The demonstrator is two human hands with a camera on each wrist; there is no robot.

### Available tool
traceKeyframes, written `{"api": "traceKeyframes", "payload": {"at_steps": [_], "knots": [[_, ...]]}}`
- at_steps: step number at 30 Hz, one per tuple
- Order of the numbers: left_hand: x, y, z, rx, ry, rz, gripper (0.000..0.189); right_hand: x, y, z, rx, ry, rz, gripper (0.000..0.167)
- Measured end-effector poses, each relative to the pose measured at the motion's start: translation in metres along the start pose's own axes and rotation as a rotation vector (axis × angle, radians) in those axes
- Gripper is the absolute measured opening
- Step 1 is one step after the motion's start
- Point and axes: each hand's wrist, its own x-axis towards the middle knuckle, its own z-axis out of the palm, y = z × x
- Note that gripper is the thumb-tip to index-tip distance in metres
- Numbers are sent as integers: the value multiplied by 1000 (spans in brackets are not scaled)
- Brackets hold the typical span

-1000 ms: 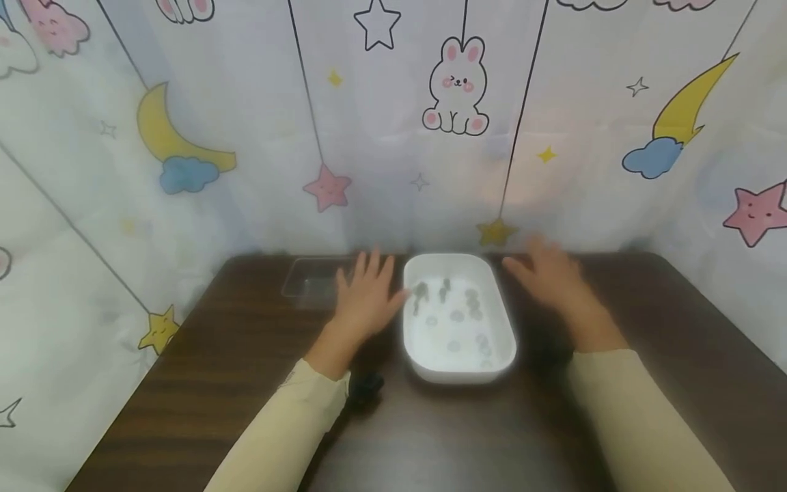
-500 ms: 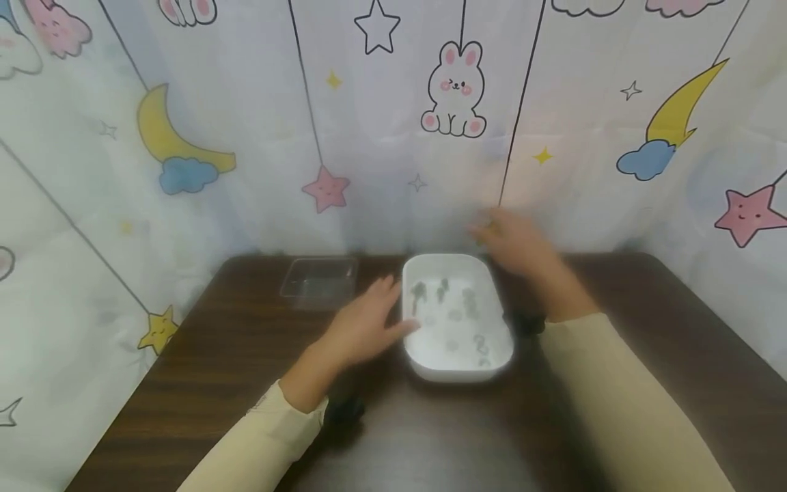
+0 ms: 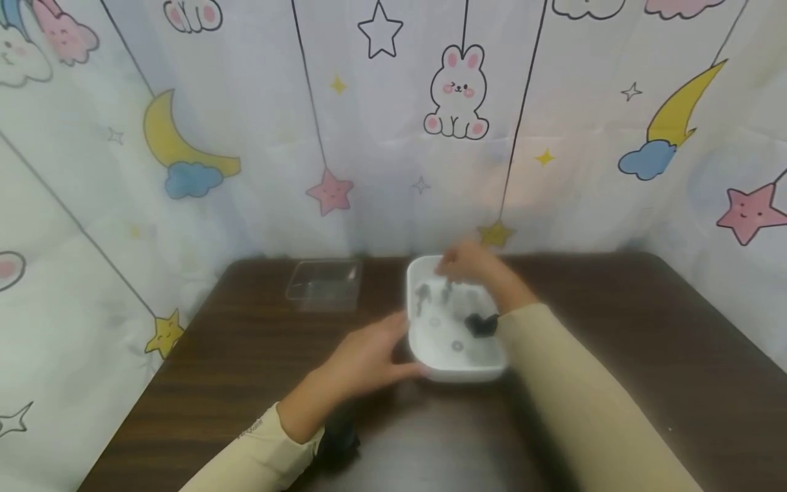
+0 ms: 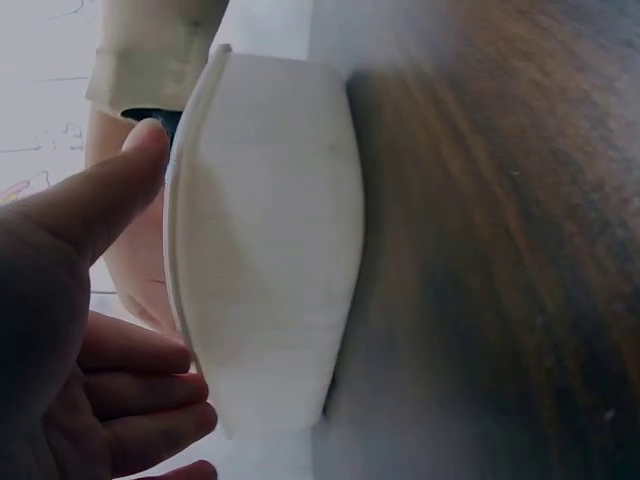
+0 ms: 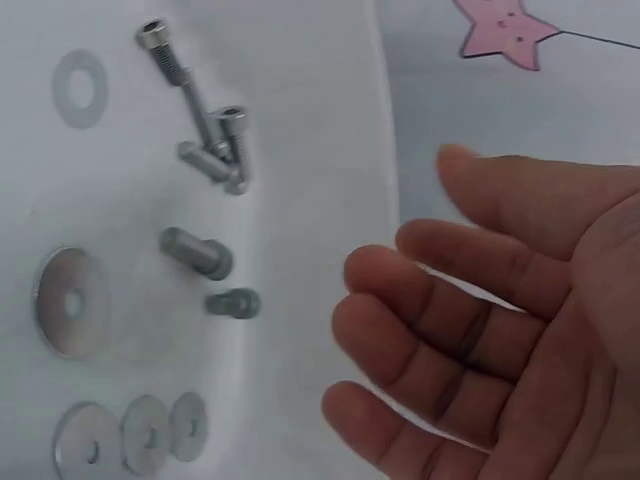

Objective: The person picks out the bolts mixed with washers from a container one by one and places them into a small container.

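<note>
A white rectangular tray with rounded corners (image 3: 455,375) sits upright on a dark brown wood-grain worktop (image 3: 215,355), in front of the person. The left hand (image 3: 369,355) is at its left side, with the thumb by the near-left corner and the other fingers farther along that side. In the left wrist view the thumb and fingertips lie at the rim, spread apart and only slightly bent; how firmly they press cannot be told.

The right hand (image 3: 476,266) is above the far end of the tray, blurred in the head view. The right wrist view shows its fingers loosely bent, with the thumb apart from them and nothing held.

Inside the tray, grey metal socket-head bolts (image 5: 172,62) lie in a cluster near one wall, some of them touching. A thicker grey metal bolt (image 5: 195,252) and a short grey metal bolt (image 5: 232,303) lie beside them. Farther from that wall are a large shiny round washer (image 5: 52,305), a pale flat washer (image 5: 80,118) and three smaller metal washers (image 5: 133,435) in a row.

A clear plastic rectangular box (image 3: 320,295) stands on the worktop to the left of the tray, well apart from it. Behind hangs a white curtain printed with stars, moons and a rabbit (image 3: 381,137).
</note>
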Motion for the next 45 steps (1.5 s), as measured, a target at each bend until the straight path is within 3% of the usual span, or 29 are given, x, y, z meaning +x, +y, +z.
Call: {"api": "traceKeyframes", "payload": {"at_steps": [5,8,12,15,21,25,28,32,34,41,45], "knots": [[1,-2,5,74,51,12,83,16,11,14,-81,-55,59,18],[2,-1,8,105,63,10,79,22,18,19,-223,-69,54,12],[3,2,10,112,59,3,77,25,25,24,-379,-91,53,21],[3,4,9,116,63,-8,76,27,27,26,-361,-86,81,28],[-1,4,7,99,63,-29,76,30,27,34,-161,-127,193,30],[-3,4,6,101,64,-28,74,29,30,39,-134,-98,167,22],[-1,5,6,101,53,-27,73,27,32,40,-34,-84,211,8],[0,9,4,89,29,-44,73,24,33,40,90,-84,260,12],[0,10,3,88,22,-53,74,23,31,39,68,-86,242,13],[1,10,4,98,40,-43,76,24,25,33,-195,-136,90,4],[3,8,6,90,65,-22,75,27,26,33,-199,-143,48,7]]}}
